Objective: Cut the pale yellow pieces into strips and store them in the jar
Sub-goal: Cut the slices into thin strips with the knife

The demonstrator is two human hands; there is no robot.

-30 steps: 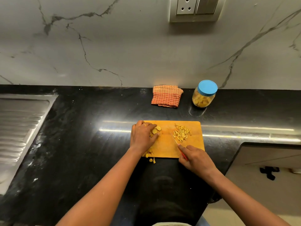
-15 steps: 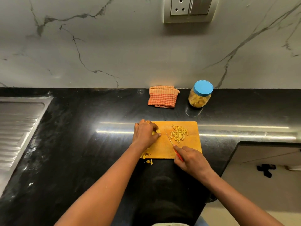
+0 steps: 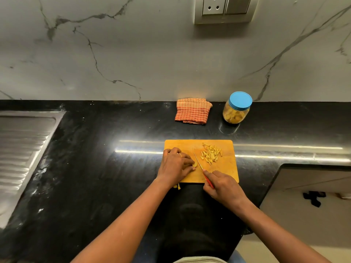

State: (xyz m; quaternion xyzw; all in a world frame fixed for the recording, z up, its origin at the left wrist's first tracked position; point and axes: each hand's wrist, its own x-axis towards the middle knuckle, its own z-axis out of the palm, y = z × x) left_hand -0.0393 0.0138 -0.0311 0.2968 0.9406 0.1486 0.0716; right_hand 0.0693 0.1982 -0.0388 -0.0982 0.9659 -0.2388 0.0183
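Pale yellow piece (image 3: 194,164) lies on the cutting board (image 3: 226,173), pinched under the curled fingers of the left hand (image 3: 175,166). Just beside it, the right hand (image 3: 224,189) grips the knife (image 3: 198,161).

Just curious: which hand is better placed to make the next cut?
Likely the right hand: it grips the red-handled knife, whose blade lies beside the pale yellow piece that the left hand holds on the cutting board.

Strips (image 3: 211,153) on board (image 3: 226,171); jar (image 3: 236,108) behind, right of cloth (image 3: 192,111).
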